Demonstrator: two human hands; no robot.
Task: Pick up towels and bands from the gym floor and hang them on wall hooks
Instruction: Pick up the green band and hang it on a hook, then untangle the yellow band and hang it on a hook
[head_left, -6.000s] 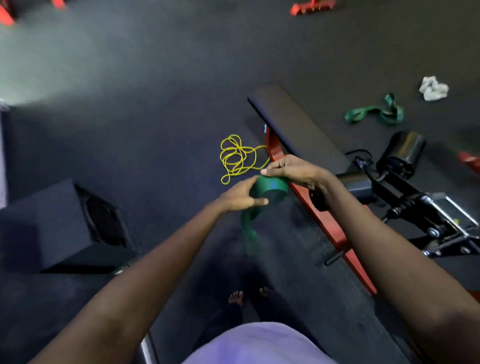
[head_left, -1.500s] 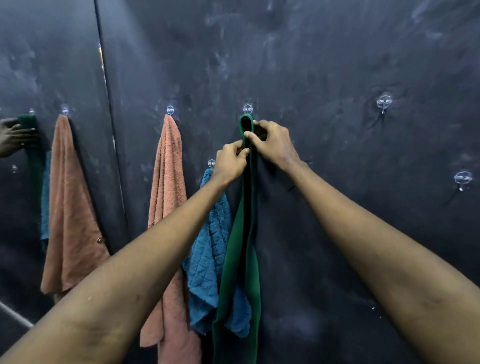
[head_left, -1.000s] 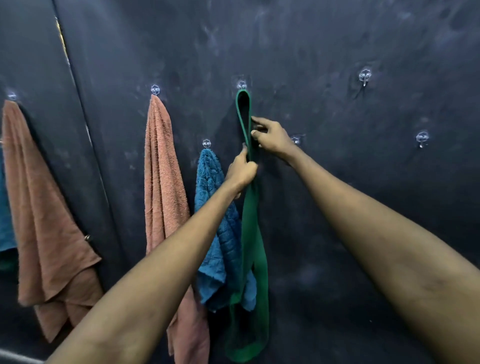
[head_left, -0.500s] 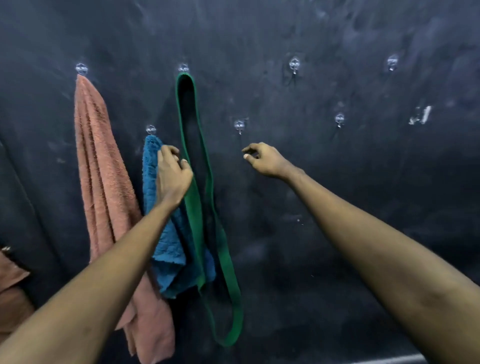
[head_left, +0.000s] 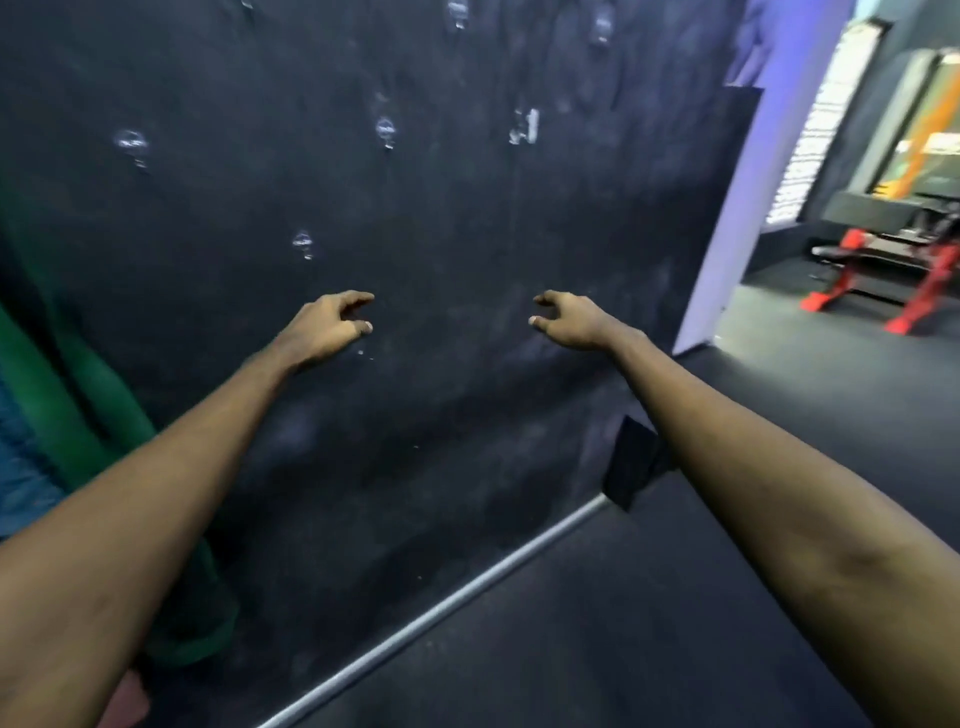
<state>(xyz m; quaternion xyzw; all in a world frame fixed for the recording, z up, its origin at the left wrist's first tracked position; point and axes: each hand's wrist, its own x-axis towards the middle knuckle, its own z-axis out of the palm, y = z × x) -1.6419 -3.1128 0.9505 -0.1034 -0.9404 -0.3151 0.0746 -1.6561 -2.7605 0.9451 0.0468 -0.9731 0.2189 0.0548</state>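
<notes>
Before dark wall (head_left: 467, 312), left hand (head_left: 324, 327) and right hand (head_left: 571, 322) hang loosely curled, empty.

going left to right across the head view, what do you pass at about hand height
dark green rubber resistance band → left hand → right hand → pale lilac wall edge → black bench on red metal legs

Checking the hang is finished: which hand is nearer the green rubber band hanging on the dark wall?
Left. The left hand is right of the green rubber band, not touching it; the right hand is farther right again, well away from it.
</notes>
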